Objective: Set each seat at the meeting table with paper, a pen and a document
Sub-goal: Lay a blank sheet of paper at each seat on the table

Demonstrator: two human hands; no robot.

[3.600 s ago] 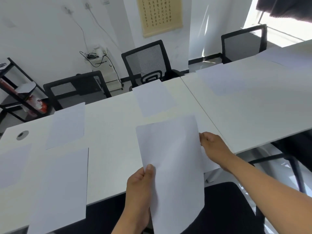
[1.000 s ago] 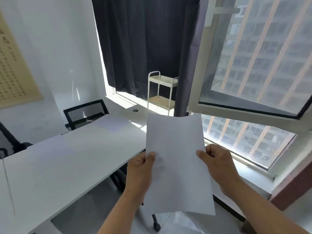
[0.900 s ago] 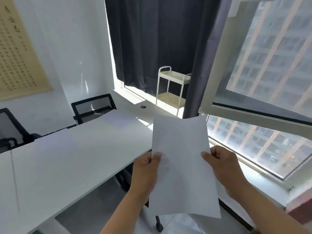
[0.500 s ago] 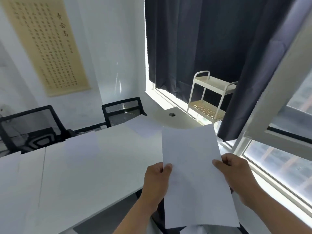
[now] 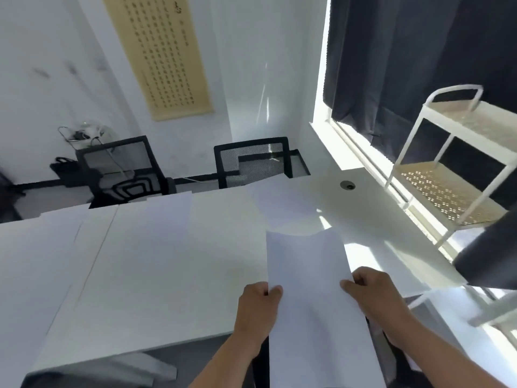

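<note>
I hold a white sheet of paper (image 5: 310, 292) over the near right end of the white meeting table (image 5: 156, 273). My left hand (image 5: 258, 306) pinches its left edge and my right hand (image 5: 375, 295) grips its right edge. The sheet's top edge curls a little. Across the table, a sheet (image 5: 170, 214) lies in front of the left black chair (image 5: 120, 166) and another sheet (image 5: 279, 203) lies in front of the right black chair (image 5: 251, 161). More sheets (image 5: 64, 219) lie at the far left. No pens or documents are in view.
A white two-shelf trolley (image 5: 447, 169) stands by the window at the right, next to a dark curtain (image 5: 414, 60). A round cable hole (image 5: 347, 185) sits near the table's far right end. A calligraphy scroll (image 5: 159, 51) hangs on the wall. A dark chair seat (image 5: 391, 368) is below my hands.
My view has swung left and down from the window back to the table. Both hands have kept hold of the sheet, which now hangs over the table's near right end.
</note>
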